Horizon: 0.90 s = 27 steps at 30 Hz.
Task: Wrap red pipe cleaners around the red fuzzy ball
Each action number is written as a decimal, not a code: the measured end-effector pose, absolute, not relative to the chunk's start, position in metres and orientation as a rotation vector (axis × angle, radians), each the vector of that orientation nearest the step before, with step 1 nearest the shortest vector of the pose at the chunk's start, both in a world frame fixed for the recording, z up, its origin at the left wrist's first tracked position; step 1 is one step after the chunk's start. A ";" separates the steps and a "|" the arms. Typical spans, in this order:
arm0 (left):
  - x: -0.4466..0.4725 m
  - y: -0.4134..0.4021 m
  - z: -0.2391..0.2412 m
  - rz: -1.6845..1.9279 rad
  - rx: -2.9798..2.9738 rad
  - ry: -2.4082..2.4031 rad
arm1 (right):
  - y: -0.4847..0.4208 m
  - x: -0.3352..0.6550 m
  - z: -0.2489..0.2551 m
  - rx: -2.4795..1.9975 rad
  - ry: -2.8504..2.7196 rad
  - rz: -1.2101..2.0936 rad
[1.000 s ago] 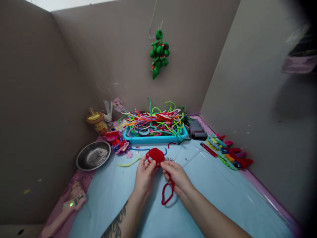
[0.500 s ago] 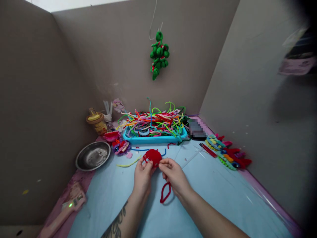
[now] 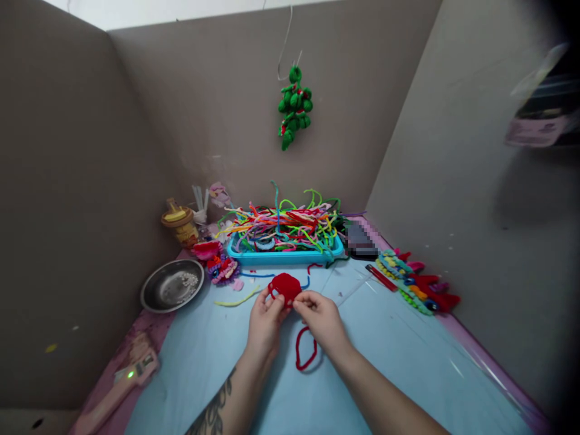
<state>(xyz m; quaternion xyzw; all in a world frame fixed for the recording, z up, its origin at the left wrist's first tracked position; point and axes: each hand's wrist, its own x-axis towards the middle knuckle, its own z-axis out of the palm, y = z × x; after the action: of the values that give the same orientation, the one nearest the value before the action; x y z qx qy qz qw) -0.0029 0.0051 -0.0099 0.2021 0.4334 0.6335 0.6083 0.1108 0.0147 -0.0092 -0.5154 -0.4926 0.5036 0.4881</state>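
Observation:
A rounded red piece made of fuzzy pipe cleaner is held up between both hands over the blue table cover. My left hand grips its lower left side, thumb on the near face. At its lower right edge, my right hand pinches with thumb and fingertips; the exact spot is partly covered by the fingers. A loop of dark red pipe cleaner hangs below my right hand, its upper end hidden behind that hand.
A blue tray heaped with colourful pipe cleaners stands ahead. Left are a metal bowl with small white bits and a pink glue gun. Right lie a phone, a red cutter and colourful fish-like crafts. A green ornament hangs behind.
The red piece and both hands sit slightly further right in view, along with a small shift of the whole scene. The hanging loop has swung wider open. Both grips stay the same.

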 end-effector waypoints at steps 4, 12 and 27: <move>-0.004 0.006 -0.012 1.482 0.464 1.000 | 0.014 0.110 -0.009 -1.250 -1.196 1.273; -0.007 0.010 -0.017 1.545 0.513 0.890 | 0.015 0.111 -0.010 -1.251 -0.974 1.538; -0.003 0.008 -0.020 1.476 0.482 0.936 | 0.019 0.111 -0.021 -1.056 -0.698 1.850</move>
<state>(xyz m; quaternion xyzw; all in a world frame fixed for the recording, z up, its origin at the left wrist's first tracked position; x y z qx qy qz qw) -0.0033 0.0080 -0.0197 0.2093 0.4064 0.6410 0.6165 0.1113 0.0191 -0.0207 -0.4243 -0.2802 0.7432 0.4350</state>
